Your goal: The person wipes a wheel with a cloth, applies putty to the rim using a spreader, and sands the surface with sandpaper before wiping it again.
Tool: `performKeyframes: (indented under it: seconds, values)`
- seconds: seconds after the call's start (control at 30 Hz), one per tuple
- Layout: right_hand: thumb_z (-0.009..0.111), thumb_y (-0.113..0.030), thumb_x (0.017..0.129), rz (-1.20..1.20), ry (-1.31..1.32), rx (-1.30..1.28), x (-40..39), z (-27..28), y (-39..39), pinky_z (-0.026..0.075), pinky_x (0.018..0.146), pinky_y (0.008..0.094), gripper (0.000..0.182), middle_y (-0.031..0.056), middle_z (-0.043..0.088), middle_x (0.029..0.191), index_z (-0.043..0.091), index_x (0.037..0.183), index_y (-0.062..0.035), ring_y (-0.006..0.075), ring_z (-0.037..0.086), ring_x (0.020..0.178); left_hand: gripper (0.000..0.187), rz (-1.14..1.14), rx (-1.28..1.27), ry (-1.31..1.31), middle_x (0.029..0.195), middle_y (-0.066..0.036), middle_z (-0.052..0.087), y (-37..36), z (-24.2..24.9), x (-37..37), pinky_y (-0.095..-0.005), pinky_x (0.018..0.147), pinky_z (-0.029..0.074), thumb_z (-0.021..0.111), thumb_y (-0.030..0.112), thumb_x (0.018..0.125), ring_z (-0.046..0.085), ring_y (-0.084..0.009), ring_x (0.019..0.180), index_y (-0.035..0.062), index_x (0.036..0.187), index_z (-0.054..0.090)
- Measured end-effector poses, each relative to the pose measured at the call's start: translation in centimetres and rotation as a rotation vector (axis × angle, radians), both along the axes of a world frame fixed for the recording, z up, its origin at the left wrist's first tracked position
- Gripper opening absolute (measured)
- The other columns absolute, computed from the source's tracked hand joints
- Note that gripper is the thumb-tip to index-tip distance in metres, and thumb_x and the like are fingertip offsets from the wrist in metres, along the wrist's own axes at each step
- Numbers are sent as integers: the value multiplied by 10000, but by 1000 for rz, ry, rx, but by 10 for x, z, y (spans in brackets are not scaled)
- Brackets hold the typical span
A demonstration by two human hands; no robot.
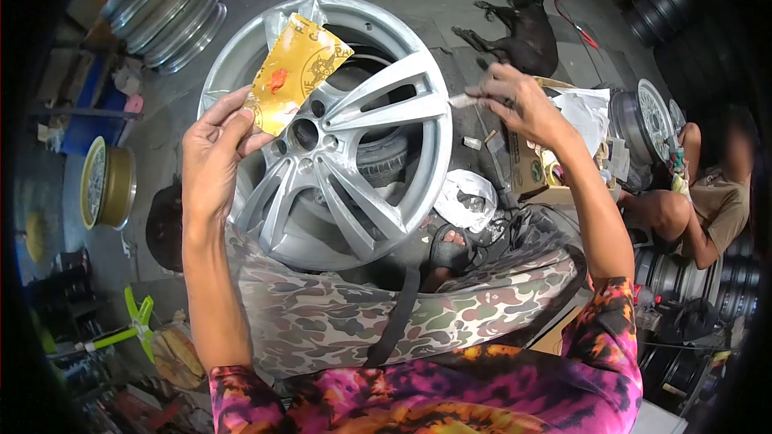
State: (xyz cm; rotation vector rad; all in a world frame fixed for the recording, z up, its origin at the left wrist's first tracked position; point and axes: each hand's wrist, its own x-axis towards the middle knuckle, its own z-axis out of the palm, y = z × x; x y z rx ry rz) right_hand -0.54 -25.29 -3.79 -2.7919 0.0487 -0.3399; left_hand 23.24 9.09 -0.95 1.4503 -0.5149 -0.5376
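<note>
My left hand (217, 141) pinches a yellow printed sheet (318, 52) by its lower corner, holding it over the alloy wheel rim (386, 110). A smear of orange-red paste (277, 80) sits on the sheet. At the rim's right edge, my right hand (523, 104) has its fingers closed on a small pale flat piece (461, 101), whose tip is right by the rim's lip. The silver rim leans in front of my knees, its spokes facing me, with whitish patches on its surface. Behind its openings a tire (382, 159) shows.
A black dog (523, 36) lies on the floor ahead. To the right stand a cardboard box (555, 193) with papers and a white plastic bag (466, 199). Another person (716, 193) sits at far right near more rims. Stacked rims (165, 12) and a gold rim (108, 183) are left.
</note>
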Motion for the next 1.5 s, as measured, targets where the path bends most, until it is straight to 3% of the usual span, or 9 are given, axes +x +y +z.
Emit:
performKeyframes:
  seconds: [0.27, 0.43, 0.67, 0.77, 0.8, 0.97, 1.03, 1.13, 1.5]
  values:
    - [674, -34, 820, 65, -122, -169, 25, 2, 0, 473, 849, 455, 265, 170, 577, 1014, 693, 1084, -18, 371, 579, 970, 359, 22, 15, -17, 1124, -198, 674, 3, 2, -1, -289, 814, 614, 563, 41, 962, 705, -197, 944, -133, 1276, 546]
    - [679, -36, 834, -32, 160, 26, -10, 10, 13, 470, 880, 428, 298, 156, 592, 1027, 708, 1130, -49, 359, 579, 979, 359, 21, 32, -16, 1115, -190, 678, 8, 3, -3, -280, 807, 608, 571, 45, 959, 701, -186, 944, -126, 1274, 552]
    - [703, -113, 891, -129, -55, 444, 20, -26, -8, 462, 868, 311, 241, 68, 631, 1002, 707, 1112, -17, 158, 596, 944, 358, 18, 48, -26, 1080, -163, 684, 5, 1, -2, -271, 793, 607, 576, 46, 959, 695, -159, 905, -120, 1275, 555]
    - [714, -130, 894, -190, -27, 605, 25, -54, -8, 459, 858, 281, 247, 45, 629, 992, 707, 1118, -26, 122, 584, 949, 356, 11, 28, -25, 1079, -162, 684, 8, -3, 2, -267, 786, 607, 578, 49, 958, 695, -157, 906, -117, 1273, 558]
    - [706, -117, 880, -168, -70, 566, 20, -61, -8, 438, 734, 268, 245, 40, 627, 914, 710, 1116, -52, 125, 532, 793, 355, 11, 29, -27, 1079, -162, 685, 8, -1, 1, -265, 785, 607, 576, 49, 959, 697, -160, 909, -115, 1273, 559]
    - [704, -84, 869, -124, -41, 431, -12, -42, 6, 459, 728, 310, 231, 66, 645, 932, 714, 1098, -50, 159, 576, 780, 350, 22, 46, -26, 1080, -164, 686, 7, 4, -5, -261, 787, 606, 570, 49, 962, 701, -168, 920, -112, 1273, 560]
    - [704, -43, 832, -98, -67, 278, -16, -37, 6, 472, 843, 347, 308, 86, 612, 974, 706, 1139, -50, 236, 601, 904, 350, 21, 60, -32, 1082, -169, 685, 7, 4, -5, -262, 791, 604, 568, 50, 964, 703, -172, 923, -112, 1274, 560]
    - [681, -6, 786, -21, -133, 58, -6, -23, 11, 472, 849, 399, 334, 99, 603, 981, 706, 1115, -60, 298, 569, 919, 345, 12, 52, -31, 1082, -169, 686, 6, 6, -7, -258, 789, 604, 568, 51, 965, 702, -171, 921, -112, 1268, 565]
    - [687, 23, 747, 1, -114, -130, 30, -4, -16, 460, 923, 435, 448, 124, 561, 1061, 695, 1176, -107, 327, 552, 1018, 336, 12, 43, -22, 1077, -153, 688, 8, 4, -4, -226, 772, 611, 575, 55, 981, 705, -149, 884, -95, 1281, 559]
